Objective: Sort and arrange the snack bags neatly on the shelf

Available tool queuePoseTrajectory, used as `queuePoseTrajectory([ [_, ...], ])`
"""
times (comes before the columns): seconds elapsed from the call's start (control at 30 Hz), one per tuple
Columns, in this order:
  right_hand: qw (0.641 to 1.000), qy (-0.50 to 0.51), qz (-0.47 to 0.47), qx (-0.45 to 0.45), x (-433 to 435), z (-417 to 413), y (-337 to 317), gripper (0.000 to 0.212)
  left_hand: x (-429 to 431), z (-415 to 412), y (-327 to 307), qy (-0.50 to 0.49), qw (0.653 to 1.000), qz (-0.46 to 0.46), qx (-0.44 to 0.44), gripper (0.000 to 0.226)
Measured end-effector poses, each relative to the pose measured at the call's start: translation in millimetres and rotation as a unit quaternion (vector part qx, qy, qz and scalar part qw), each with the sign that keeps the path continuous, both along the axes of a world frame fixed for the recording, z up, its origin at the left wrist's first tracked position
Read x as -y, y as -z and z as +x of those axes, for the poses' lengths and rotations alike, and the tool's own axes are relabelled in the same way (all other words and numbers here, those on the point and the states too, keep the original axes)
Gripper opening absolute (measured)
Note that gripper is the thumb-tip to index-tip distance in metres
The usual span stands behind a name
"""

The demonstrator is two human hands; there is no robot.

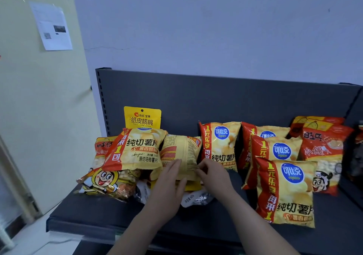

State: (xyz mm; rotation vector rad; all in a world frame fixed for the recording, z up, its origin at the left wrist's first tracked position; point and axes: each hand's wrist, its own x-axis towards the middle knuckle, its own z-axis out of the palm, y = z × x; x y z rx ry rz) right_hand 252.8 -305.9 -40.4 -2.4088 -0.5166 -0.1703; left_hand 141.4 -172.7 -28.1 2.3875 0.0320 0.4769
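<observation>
The yellow crinkled plastic chip bag (181, 152), its printed back facing out, leans on the dark grey metal shelf (117, 215). Its long axis runs up and away from the grip. The right hand (213, 174) pinches its lower corner, and the left hand (167, 180) lies flat on its lower edge.

Six yellow Copico chip bags (286, 192), three red Wangzai bags (322, 150), one walnut pouch (142, 118) and one bee-cartoon bag (104, 182) are counted.

Bare shelf deck (98, 213) lay open in front, hemmed by a jumbled snack pile (127, 152) left and Copico chip bags (284, 192) right.
</observation>
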Motion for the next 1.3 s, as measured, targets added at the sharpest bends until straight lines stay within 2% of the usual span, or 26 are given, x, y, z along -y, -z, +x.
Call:
queuePoseTrajectory([
  [0.07,0.998,-0.010,0.040,0.043,4.9,-4.5,-3.1,0.009,0.5,-1.7,-1.0,-0.012,1.000,-0.013,0.008,0.058],
  [0.17,0.990,-0.052,0.115,0.060,14.1,-8.9,-10.0,0.012,4.6,-2.3,-1.3,-0.022,0.999,-0.039,0.008,0.064],
  [0.3,0.982,-0.096,0.164,0.002,24.9,-17.9,-17.6,0.025,15.9,-1.7,-0.5,-0.021,0.996,-0.071,-0.040,0.068],
  [0.4,0.969,-0.091,0.226,-0.031,32.8,-21.3,-20.1,0.023,20.6,1.7,0.7,-0.019,0.994,-0.103,-0.042,0.071],
  [0.5,0.957,-0.105,0.268,-0.039,37.0,-25.3,-30.0,0.019,21.5,5.9,0.8,-0.026,0.981,-0.184,-0.048,0.083],
  [0.6,0.942,-0.157,0.289,-0.068,36.1,-33.1,-42.6,0.019,26.0,6.4,-3.8,-0.035,0.940,-0.336,-0.046,0.100],
  [0.7,0.929,-0.191,0.307,-0.077,34.1,-43.0,-52.2,0.024,30.2,8.6,-9.4,-0.028,0.872,-0.487,-0.029,0.099],
  [0.77,0.924,-0.188,0.319,-0.097,33.9,-46.4,-57.3,0.020,32.3,11.3,-11.1,-0.010,0.839,-0.544,-0.012,0.105],
  [0.83,0.909,-0.188,0.344,-0.141,34.4,-49.4,-61.6,0.013,36.3,11.3,-16.0,0.005,0.831,-0.557,-0.009,0.107],
  [0.87,0.888,-0.195,0.378,-0.173,35.0,-50.1,-63.8,0.019,38.5,10.8,-19.9,0.012,0.832,-0.555,-0.017,0.104],
  [0.93,0.815,-0.185,0.491,-0.248,37.9,-46.1,-62.6,0.033,40.4,12.1,-23.5,0.030,0.843,-0.535,-0.037,0.087],
  [0.97,0.797,-0.160,0.523,-0.256,39.7,-43.2,-60.6,0.032,40.9,12.9,-25.1,0.040,0.850,-0.524,-0.049,0.072],
  [1.03,0.828,-0.103,0.509,-0.213,43.7,-37.4,-55.8,0.026,41.7,15.7,-27.8,0.044,0.871,-0.483,-0.077,0.036],
  [1.1,0.858,-0.080,0.481,-0.164,49.6,-32.1,-49.5,0.035,40.4,17.6,-32.4,0.033,0.889,-0.447,-0.090,0.016],
  [1.13,0.865,-0.081,0.473,-0.146,51.8,-31.8,-48.4,0.040,39.3,18.4,-35.9,0.032,0.892,-0.440,-0.094,0.015],
  [1.17,0.869,-0.082,0.468,-0.135,53.7,-32.4,-47.8,0.043,37.2,20.2,-38.3,0.043,0.891,-0.441,-0.102,0.026],
  [1.23,0.868,-0.096,0.471,-0.124,55.4,-34.3,-49.1,0.044,33.6,24.5,-41.7,0.060,0.880,-0.453,-0.130,0.065],
  [1.3,0.872,-0.095,0.465,-0.116,55.7,-34.4,-49.6,0.047,32.4,28.5,-43.7,0.072,0.888,-0.435,-0.135,0.085],
])
